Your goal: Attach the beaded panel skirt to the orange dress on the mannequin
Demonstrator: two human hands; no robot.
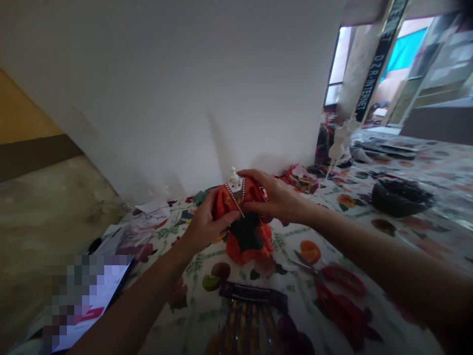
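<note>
The orange-and-green fabric dress [246, 231] serves as the reference point; it is fitted on a small white dress form [233, 175], whose knobbed top shows above the neckline, and stands on the table.

Both hands grip the dress. The left hand [207, 222] is closed narrowly on its front, with the fingers [227, 219] lying across the orange cloth. The right hand [271, 195] is closed narrowly over the upper part, its fingers [251, 173] curved over the top edge. A beaded trim [235, 199] runs in a V down the bodice, between the hands.

Nearer than the dress, a dark beaded band [253, 296] lies on the floral tablecloth [207, 266], with gold-striped strips [244, 328] below it. To the near right of the dress lie red-handled scissors [334, 278], blades pointing toward it. Just beyond the near edge of the handles is a second red item [343, 315], not identifiable.

To the far right of the dress is a dark round bowl [401, 197]. Directly beyond the dress, to the right, are a heap of fabric scraps [301, 178] and a second white dress form [342, 143].
</note>
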